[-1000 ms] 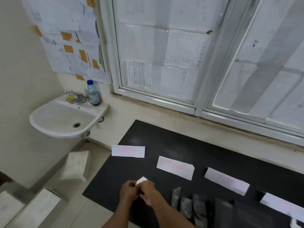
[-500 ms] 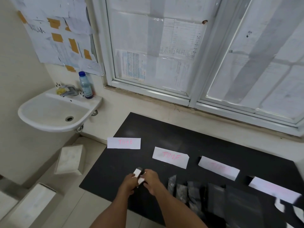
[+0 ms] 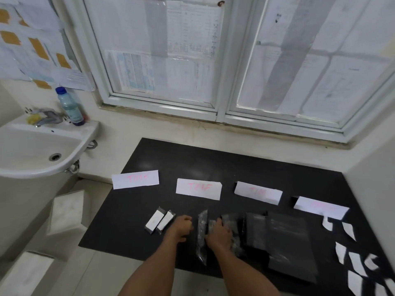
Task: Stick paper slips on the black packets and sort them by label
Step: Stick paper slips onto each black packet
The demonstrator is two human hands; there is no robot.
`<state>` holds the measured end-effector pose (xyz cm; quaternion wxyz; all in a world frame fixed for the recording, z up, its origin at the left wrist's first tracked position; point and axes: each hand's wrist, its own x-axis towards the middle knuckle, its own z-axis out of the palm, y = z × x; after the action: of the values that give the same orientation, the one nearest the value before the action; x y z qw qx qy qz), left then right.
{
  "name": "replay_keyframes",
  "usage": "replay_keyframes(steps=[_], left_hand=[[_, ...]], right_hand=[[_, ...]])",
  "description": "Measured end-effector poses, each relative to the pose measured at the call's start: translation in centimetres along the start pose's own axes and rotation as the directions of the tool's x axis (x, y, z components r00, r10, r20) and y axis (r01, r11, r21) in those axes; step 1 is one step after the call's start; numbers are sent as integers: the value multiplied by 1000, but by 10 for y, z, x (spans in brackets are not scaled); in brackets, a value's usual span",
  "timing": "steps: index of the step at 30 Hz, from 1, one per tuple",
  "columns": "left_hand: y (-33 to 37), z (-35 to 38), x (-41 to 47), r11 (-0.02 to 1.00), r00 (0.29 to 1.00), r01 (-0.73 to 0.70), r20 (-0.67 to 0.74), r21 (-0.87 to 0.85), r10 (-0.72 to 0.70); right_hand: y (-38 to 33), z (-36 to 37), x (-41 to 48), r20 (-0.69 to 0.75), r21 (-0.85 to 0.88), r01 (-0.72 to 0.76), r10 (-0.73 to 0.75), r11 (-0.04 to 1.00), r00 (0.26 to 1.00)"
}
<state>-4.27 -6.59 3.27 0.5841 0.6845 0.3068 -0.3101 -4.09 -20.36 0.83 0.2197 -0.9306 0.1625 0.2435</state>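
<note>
Black counter (image 3: pixel 235 163) under the window (image 3: pixel 162 60). Four white label sheets lie in a row on it, pink writing too blurred to read: first sheet (image 3: pixel 135 179), second sheet (image 3: pixel 198 189), third sheet (image 3: pixel 257 192), fourth sheet (image 3: pixel 320 208).

In front of the first sheet are two small black packets, each with a white slip on top, side by side and touching: outer packet (image 3: pixel 152 222), inner packet (image 3: pixel 166 220).

Left hand (image 3: pixel 181 228) is just right of them, low at the counter. Its fingers are curled into a fist, nothing visible in it.

Narrow packet (image 3: pixel 202 233) lies between the two hands, no slip on it.

Right hand (image 3: pixel 220 232) is on the left end of the packet pile (image 3: pixel 286 242), fingers bent down onto the plastic. Cannot tell whether they grip a packet or only press it. The packets in the pile overlap, and it runs rightward in front of the third sheet, towards the fourth.

Loose slips (image 3: pixel 348 230) are scattered at the counter's right end, apart from the pile.

Off-counter: sink (image 3: pixel 32 144) at left, with tap (image 3: pixel 46 118) and blue-capped bottle (image 3: pixel 70 107) on its back ledge. White boxes (image 3: pixel 66 210) sit on the floor below.
</note>
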Motion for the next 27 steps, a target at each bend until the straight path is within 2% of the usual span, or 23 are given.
replay_keyframes(steps=[4, 8, 12, 16, 21, 27], left_hand=[[8, 18, 4, 999, 999, 23, 28, 41, -24], [19, 35, 15, 998, 998, -59, -34, -11, 58], [44, 65, 23, 989, 989, -137, -66, -60, 133], [86, 120, 21, 970, 985, -128, 84, -206, 148], [137, 204, 12, 965, 951, -200, 203, -172, 234], [172, 299, 9, 968, 950, -205, 207, -144, 232]], right_hand=[[7, 0, 0, -54, 35, 96, -94, 995, 994], [11, -16, 5, -60, 274, 156, -145, 949, 988], [18, -54, 13, -189, 455, 217, -145, 864, 971], [46, -112, 29, -313, 479, 285, -141, 831, 939], [112, -184, 42, -400, 458, 317, -126, 831, 908], [205, -245, 53, -404, 450, 275, -80, 850, 911]])
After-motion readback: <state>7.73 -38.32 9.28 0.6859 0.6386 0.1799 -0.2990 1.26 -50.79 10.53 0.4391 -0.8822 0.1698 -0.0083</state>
